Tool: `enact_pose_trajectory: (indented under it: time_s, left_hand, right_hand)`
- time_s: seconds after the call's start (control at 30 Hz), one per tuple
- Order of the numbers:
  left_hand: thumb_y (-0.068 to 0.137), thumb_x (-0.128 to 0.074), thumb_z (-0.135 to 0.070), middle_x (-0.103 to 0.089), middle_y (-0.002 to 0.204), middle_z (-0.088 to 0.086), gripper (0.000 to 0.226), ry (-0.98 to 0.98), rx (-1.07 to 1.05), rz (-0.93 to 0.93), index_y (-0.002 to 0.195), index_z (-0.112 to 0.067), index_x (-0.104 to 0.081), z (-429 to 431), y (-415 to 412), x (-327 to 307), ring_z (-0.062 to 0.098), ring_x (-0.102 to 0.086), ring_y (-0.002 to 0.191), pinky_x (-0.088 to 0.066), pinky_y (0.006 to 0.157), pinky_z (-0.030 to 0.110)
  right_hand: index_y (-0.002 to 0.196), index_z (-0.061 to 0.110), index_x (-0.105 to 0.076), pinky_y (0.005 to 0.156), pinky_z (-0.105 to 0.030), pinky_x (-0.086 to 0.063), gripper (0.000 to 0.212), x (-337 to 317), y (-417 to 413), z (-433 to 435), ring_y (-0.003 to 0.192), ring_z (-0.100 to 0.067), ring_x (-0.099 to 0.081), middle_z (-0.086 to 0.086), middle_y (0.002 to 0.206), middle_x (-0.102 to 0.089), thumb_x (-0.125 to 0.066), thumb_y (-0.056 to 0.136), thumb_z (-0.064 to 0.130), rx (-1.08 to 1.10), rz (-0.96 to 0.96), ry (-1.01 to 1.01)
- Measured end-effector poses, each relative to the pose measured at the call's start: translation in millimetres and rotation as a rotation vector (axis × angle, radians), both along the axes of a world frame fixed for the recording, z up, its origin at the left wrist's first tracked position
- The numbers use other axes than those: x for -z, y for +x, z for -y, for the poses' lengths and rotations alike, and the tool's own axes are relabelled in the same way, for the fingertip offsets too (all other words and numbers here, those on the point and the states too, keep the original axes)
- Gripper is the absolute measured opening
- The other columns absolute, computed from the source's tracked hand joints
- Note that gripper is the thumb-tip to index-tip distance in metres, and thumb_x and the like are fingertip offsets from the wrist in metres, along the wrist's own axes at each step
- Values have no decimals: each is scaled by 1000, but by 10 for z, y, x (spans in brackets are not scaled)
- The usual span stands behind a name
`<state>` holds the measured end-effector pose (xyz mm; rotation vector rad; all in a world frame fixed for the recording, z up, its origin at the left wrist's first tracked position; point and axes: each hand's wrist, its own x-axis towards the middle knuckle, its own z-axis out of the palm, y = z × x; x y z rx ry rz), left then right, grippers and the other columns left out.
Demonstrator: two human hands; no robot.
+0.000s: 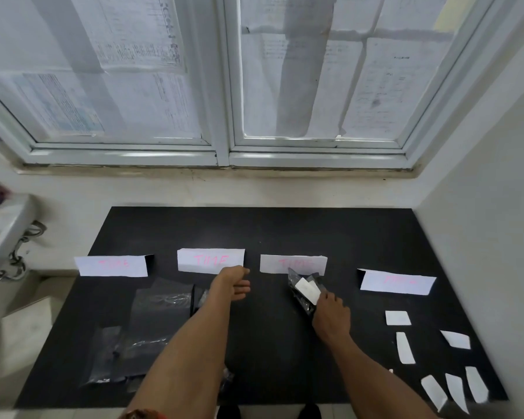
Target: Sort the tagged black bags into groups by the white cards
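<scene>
Head view: four white cards point(209, 261), six loose tags point(398, 317), one held bag point(298, 299).

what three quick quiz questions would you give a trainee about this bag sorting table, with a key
1. True or false: the right hand holds a black bag with a white tag.
2. How many white cards stand in the row across the table?
3. The loose pile of bags lies nearest which card? A) far left B) far right C) second from right
Key: 1 true; 2 four; 3 A.
</scene>
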<state>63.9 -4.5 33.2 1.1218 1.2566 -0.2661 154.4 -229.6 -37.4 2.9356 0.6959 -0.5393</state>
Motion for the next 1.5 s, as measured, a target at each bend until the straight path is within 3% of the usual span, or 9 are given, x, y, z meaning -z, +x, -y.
enact_pose_trajectory:
  time_s: [0.2,0.43,0.53,0.63,0.73,0.83,0.9,1.17,1.5]
  left_hand:
    - [98,-46,-15,-61,113,14,33,26,-37,22,128,-5,-51,-173,-57,41,27,-61,105,-49,91,39]
    - [97,-47,-14,-63,103,12,30,65,-120,17,123,-1,-54,-593,-473,73,22,-61,85,-50,83,36]
    - [97,-48,-17,-63,109,13,29,49,-154,8,121,1,-53,-758,-714,112,24,-63,94,-50,86,36]
    - [97,-47,-17,-60,91,11,13,72,-164,6,96,-6,-55,-934,-967,150,20,-59,75,-47,70,33]
    - [91,-48,-11,-62,82,17,17,264,3,-57,80,-1,-56,-1052,-1119,198,27,-61,69,-48,62,35]
    - [87,-49,-9,-63,122,17,31,582,394,-158,113,-2,-62,-1132,-1213,262,32,-59,113,-48,92,36]
    - [88,-48,-11,-58,131,14,37,647,530,-162,124,-5,-58,-1124,-1256,252,30,-54,121,-44,99,33]
    - [88,-46,-10,-56,128,13,35,838,903,-243,122,-11,-56,-1032,-1276,382,32,-55,119,-47,97,40]
    - [92,-52,-22,-56,130,13,36,796,871,-123,125,-10,-51,-727,-815,265,30,-55,117,-47,96,39]
  right_hand:
    - [142,6,-36,106,-44,-37,65,-28,-136,-267,131,-31,-40,-15,143,-42,-56,82,21,-62,128,160]
    - [153,20,-8,114,-43,-28,78,-124,-697,-1126,144,-27,-21,-9,157,-19,-53,91,32,-396,-135,190]
    - [153,25,-4,115,-45,-25,84,-32,-966,-1468,146,-27,-16,-8,159,-14,-57,89,36,-486,-251,157]
    - [153,26,-4,115,-47,-24,85,72,-1209,-1760,146,-29,-13,-10,160,-9,-58,89,37,-504,-289,135]
    - [153,24,-7,114,-49,-25,82,127,-1332,-1912,146,-31,-13,-12,159,-10,-59,89,34,-497,-298,96]
    - [151,22,-12,112,-50,-29,79,167,-1386,-1996,144,-32,-16,-12,157,-16,-59,88,23,-487,-266,63]
    - [151,22,-13,110,-49,-31,78,172,-1396,-2030,142,-33,-21,-12,155,-21,-58,88,17,-491,-238,47]
    - [150,22,-15,104,-47,-38,78,133,-1318,-1960,130,-34,-34,-11,146,-31,-55,85,8,-468,-240,56]
    - [153,19,-4,107,-44,-35,84,-111,-1062,-1629,137,-29,-27,-7,152,-25,-54,86,9,-350,-184,276]
